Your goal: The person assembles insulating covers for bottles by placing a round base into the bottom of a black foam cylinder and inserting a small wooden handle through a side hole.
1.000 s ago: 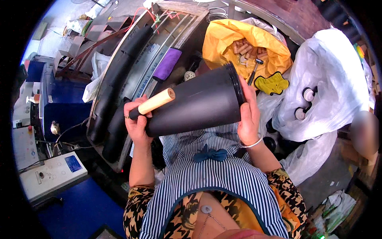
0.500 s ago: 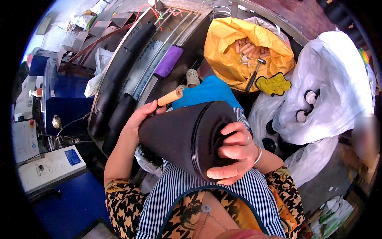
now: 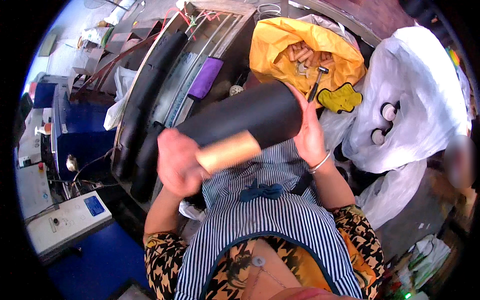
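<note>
At centre, black cone [image 3: 245,115]; right hand [image 3: 311,132] grasps its 3 o'clock end; left hand [image 3: 180,162], blurred, grips wooden handle [image 3: 229,151] at 8 o'clock.

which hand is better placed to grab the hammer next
Probably the right hand: the hammer lies close to it, though that hand would have to leave the black tapered cylinder. The left hand, blurred at the wooden handle, is farther away.
</note>
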{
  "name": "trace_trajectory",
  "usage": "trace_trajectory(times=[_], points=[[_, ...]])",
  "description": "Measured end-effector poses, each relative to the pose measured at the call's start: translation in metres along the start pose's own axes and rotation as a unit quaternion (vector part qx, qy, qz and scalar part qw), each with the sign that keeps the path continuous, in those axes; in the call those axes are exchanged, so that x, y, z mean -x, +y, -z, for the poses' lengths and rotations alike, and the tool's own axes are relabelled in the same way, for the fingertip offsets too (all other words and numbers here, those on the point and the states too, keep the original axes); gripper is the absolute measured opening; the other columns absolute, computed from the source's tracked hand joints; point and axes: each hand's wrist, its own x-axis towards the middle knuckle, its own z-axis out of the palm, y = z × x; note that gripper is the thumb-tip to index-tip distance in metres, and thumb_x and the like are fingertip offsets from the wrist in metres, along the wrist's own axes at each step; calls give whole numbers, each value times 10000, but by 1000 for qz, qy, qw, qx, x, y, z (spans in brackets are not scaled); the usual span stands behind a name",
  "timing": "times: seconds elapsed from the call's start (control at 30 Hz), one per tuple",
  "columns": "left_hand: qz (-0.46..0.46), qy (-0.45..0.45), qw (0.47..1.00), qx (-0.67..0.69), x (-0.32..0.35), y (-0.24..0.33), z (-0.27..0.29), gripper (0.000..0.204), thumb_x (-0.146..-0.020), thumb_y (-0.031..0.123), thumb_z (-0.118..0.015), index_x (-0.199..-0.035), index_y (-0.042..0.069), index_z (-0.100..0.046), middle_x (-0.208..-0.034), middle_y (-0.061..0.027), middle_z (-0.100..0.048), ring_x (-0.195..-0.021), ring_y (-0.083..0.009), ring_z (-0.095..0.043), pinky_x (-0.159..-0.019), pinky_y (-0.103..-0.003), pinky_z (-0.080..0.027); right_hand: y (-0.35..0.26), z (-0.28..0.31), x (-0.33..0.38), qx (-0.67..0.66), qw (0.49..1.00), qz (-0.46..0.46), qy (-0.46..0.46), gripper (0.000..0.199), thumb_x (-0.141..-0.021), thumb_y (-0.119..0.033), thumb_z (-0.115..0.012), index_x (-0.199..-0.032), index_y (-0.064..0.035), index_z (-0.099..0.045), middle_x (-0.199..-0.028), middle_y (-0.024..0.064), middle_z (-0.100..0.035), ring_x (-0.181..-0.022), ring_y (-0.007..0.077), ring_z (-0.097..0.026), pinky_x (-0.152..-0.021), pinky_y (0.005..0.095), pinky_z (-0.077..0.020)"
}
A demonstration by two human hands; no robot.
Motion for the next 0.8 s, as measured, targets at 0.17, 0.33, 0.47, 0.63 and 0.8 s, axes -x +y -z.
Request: trace_trajectory(times=[0.17,0.33,0.47,0.63,0.8], points=[[-134,253,936,-205,-53,18,-4,276,-958,288,-591,-1028,23,-554,-873,-54,-587,-836,-127,-550,-787,-250,-431,-3,26,7,415,884,210,-44,597,-993,-424,-367,-1406,2,-428,-1180,124,-523,-1127,238,-477,-1013,343,-318],[-520,-78,434,-731,-29,-27,-56,211,-815,221,-625,-990,104,-612,-875,-38,-623,-895,-170,-592,-859,-349,-440,-23,61,-13,-2,999,-34,-34,507,-963,-304,-523,-1367,-2,-471,-1350,93,-530,-1251,174,-479,-1084,325,-327],[-490,-229,259,-800,-48,-42,-72,181,-696,178,-618,-859,109,-658,-834,-35,-623,-852,-223,-615,-861,-422,-457,-39,108,1,53,983,-171,25,446,-993,-340,-473,-1325,-44,-515,-1201,75,-607,-1080,144,-573,-974,332,-442],[-324,278,770,-474,-60,-50,-13,270,-878,23,-627,-1134,30,-541,-977,-98,-633,-908,-178,-589,-885,-351,-483,-62,191,36,458,860,-195,110,418,-971,-440,-485,-1184,-110,-629,-952,-5,-622,-846,95,-574,-741,260,-468],[-218,264,924,-171,-53,-55,63,258,-958,151,-591,-1184,66,-500,-995,-60,-601,-931,-150,-566,-892,-301,-476,-33,348,122,768,526,-365,12,307,-849,-337,-602,-942,-61,-701,-832,146,-693,-802,315,-659,-765,409,-504]])
